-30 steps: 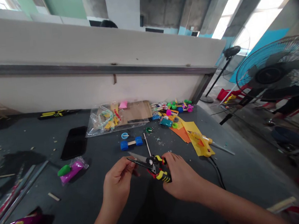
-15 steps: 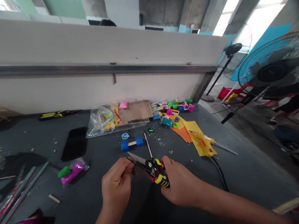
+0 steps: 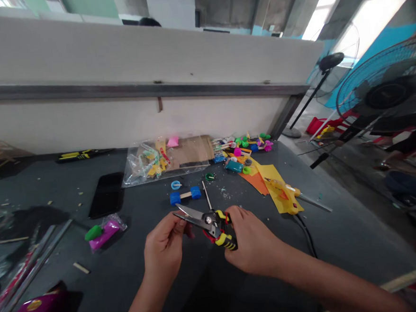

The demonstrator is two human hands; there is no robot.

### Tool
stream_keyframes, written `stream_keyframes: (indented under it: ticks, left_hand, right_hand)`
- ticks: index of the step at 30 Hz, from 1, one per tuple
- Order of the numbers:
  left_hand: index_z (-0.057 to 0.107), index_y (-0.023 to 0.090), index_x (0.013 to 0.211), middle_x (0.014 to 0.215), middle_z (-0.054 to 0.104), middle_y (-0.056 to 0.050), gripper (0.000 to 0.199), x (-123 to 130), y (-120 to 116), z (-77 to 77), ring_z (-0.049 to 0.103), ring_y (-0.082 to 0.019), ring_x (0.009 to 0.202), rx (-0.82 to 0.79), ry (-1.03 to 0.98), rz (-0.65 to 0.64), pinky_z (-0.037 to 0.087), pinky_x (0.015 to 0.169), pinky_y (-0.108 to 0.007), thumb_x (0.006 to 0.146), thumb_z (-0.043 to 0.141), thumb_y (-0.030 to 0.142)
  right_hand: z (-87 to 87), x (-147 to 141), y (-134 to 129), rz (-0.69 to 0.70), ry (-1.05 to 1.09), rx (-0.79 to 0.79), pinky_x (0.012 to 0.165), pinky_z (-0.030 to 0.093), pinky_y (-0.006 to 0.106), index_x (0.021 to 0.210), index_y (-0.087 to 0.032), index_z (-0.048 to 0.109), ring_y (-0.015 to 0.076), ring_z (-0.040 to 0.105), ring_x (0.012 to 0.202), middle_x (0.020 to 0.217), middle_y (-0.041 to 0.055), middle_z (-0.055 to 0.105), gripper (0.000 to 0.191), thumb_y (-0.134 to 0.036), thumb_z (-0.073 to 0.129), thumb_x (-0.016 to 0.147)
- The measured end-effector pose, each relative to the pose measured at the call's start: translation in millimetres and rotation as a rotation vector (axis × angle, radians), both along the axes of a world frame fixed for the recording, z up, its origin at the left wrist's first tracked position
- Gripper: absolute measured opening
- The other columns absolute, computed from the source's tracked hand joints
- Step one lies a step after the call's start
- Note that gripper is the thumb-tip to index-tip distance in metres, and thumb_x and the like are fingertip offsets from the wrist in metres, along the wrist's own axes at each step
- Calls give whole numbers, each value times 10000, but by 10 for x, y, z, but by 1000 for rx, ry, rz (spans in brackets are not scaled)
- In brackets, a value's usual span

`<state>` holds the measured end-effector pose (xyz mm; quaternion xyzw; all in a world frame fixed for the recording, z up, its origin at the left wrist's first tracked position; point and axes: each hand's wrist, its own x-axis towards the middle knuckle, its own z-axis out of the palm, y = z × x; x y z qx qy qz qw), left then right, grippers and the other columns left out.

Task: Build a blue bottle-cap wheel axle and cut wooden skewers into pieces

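Note:
My right hand (image 3: 251, 236) is wrapped round the yellow-and-black handles of a pair of snips (image 3: 213, 226), whose blades point left and stand slightly apart. Close to the blade tips, my left hand (image 3: 166, 247) is pinched shut; whatever lies between its fingers is too small or hidden to name. Just beyond the blades lies a stick with blue blocks (image 3: 185, 195) at both ends. A thin pale stick (image 3: 207, 195) lies behind the snips, near a light-blue ring (image 3: 175, 185) and a dark green ring (image 3: 209, 177).
A yellow glue gun (image 3: 285, 195) rests on yellow paper at the right, its cord running forward. A black phone (image 3: 106, 195) and a purple packet (image 3: 104, 233) lie left. A plastic bag (image 3: 131, 173) with scraps is at the back, beside colourful small parts. A fan (image 3: 385, 93) stands right.
The view has shifted slightly. The snips' blades look a little wider apart at the tips, while both hands stay in nearly the same place over the table.

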<state>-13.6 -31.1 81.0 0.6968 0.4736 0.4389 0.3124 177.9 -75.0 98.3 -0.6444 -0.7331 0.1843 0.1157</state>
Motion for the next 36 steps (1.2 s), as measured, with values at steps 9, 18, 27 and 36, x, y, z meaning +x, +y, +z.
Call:
stream_keyframes:
  ticks: [9,18,27,36]
  left_hand:
    - [564,186,637,618,579,9,234,-55,-13,31,518,-110,557,113,60,-17,413,547,-205,838,446,168]
    - [502,182,558,586,525,15,297,-133,47,18,502,-102,541,185,151,-63,389,534,-205,848,444,166]
    - [572,186,607,535,533,24,250,-152,52,-12,496,-92,482,100,76,-12,380,461,-190,838,476,197]
    - [677,174,800,678,668,-5,142,-107,30,68,524,-79,459,-114,-155,48,447,446,-191,791,565,261]
  right_hand:
    - [-7,11,-14,34,1,-2,848,380,387,982,-162,436,240,498,926,1009,107,538,401,-242,551,606]
    - [24,-9,-22,68,-8,-95,711,421,333,906,-168,424,220,542,815,921,109,566,329,-289,551,628]
    - [38,-39,11,66,-79,-106,556,352,293,893,-179,404,199,578,646,772,70,603,271,-296,508,673]
    - [53,35,57,-30,42,-32,540,302,277,857,-201,367,159,514,612,729,20,552,272,-271,498,630]
